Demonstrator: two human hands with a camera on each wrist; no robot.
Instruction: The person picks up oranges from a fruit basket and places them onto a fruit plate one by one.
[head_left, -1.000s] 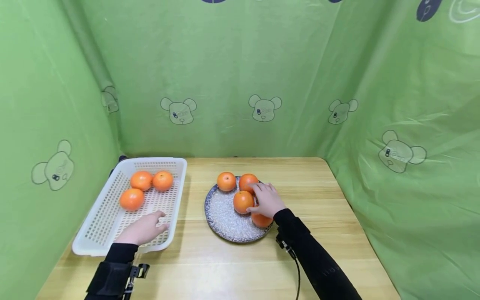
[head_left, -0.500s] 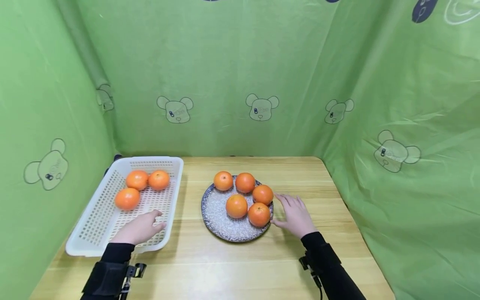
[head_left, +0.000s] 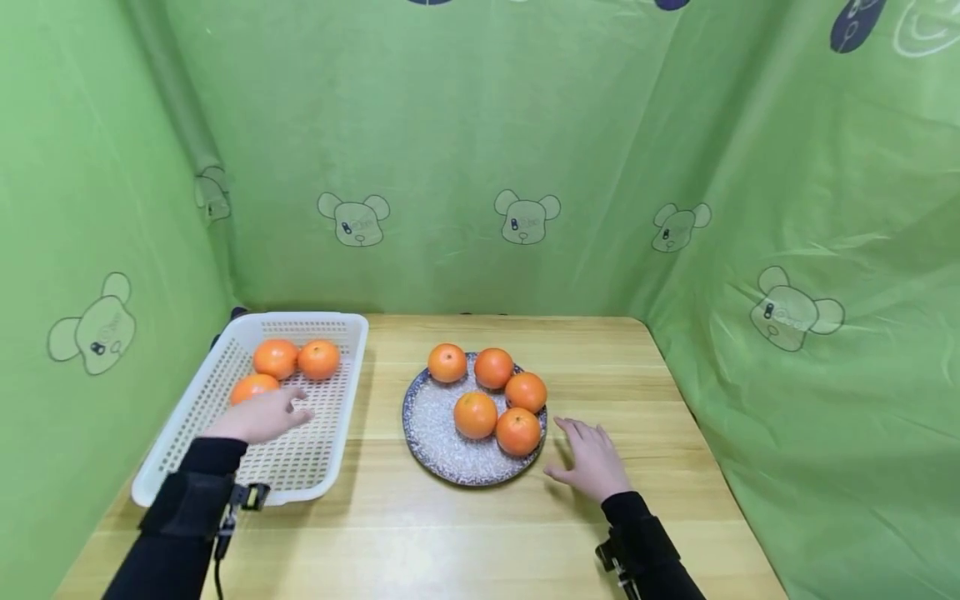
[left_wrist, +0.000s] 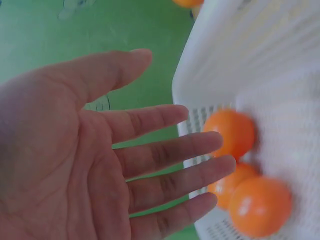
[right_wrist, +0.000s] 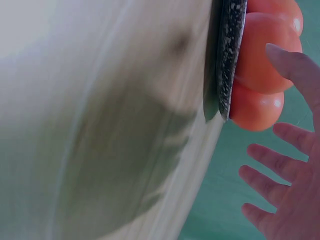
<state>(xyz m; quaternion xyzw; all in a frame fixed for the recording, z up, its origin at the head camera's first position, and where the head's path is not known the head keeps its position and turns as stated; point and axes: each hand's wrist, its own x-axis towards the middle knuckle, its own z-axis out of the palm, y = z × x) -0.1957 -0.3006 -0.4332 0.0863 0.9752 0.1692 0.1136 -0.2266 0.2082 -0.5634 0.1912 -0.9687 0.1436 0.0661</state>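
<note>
Left hand is stretched out over the white basket in the head view. Its fingers are straight and hold nothing. It sits just above the near orange, which is partly hidden under it. Two more oranges lie side by side at the far end of the basket. Right hand lies flat on the wooden table, fingers spread apart, just beside the plate. It holds nothing too. Five oranges sit on the plate, close together.

From the left wrist, the left hand shows its palm with the fingers straight and a little apart. Three oranges lie in the basket past the fingertips. They look blurry, so I cannot tell if a finger touches one.

From the right wrist, the right hand has its fingers spread wide. The dark rim of the plate shows from the side, with oranges on it near the thumb. The table fills the rest of the view.
</note>
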